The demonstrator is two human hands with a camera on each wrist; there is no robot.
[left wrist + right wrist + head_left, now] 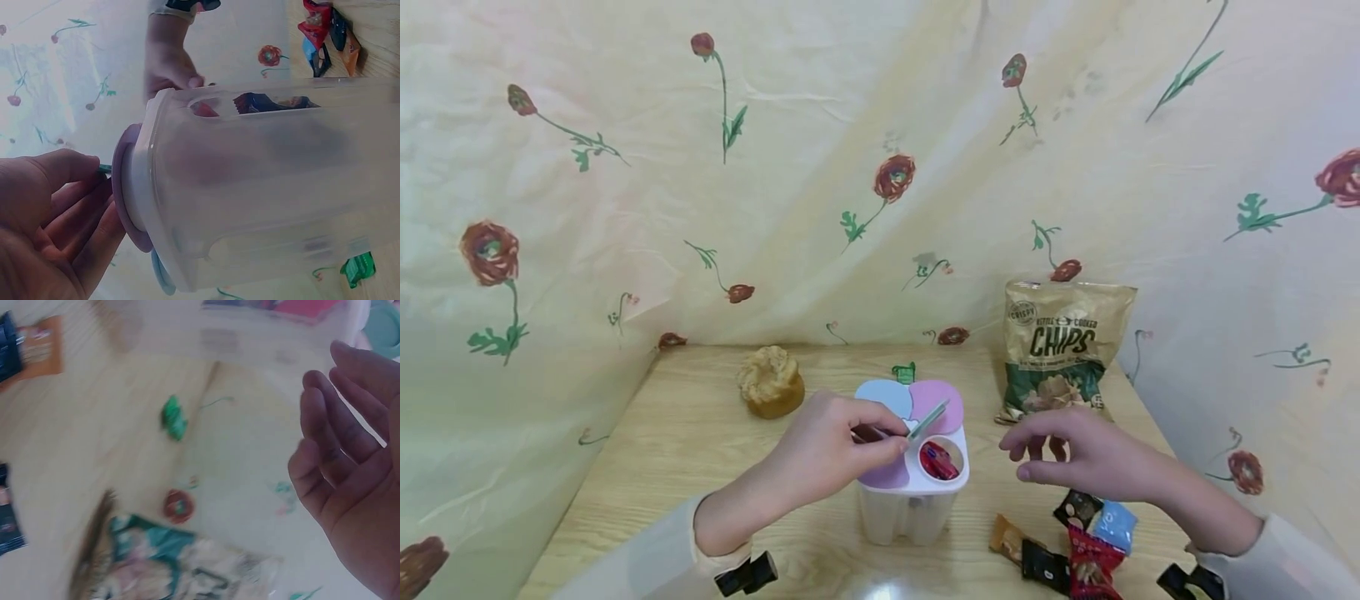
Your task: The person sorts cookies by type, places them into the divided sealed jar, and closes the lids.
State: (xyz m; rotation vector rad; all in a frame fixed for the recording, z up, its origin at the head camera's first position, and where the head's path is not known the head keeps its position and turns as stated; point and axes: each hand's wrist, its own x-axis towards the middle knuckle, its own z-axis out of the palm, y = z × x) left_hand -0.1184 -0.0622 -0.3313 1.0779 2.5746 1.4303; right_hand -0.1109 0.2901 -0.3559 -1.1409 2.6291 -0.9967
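My left hand (827, 446) pinches a pale green round lid (929, 418) between thumb and fingers. It tilts on edge over a translucent snack container (898, 515) with a white top. Red wrapped candy (938, 460) shows in the uncovered round opening at the front right. A blue lid (882, 396), a pink lid (942, 400) and a purple lid (887, 477), partly under the left hand, cover the other openings. My right hand (1071, 450) hovers right of the container with loosely bent fingers and holds nothing. In the left wrist view, dark wrappers (275, 103) show through the container's wall.
Several wrapped snacks lie at the front right, among them a red packet (1092, 562) and a blue packet (1114, 525). A chips bag (1060, 350) stands at the back right. A bun (771, 382) sits at the back left, and a green packet (904, 372) lies behind the container.
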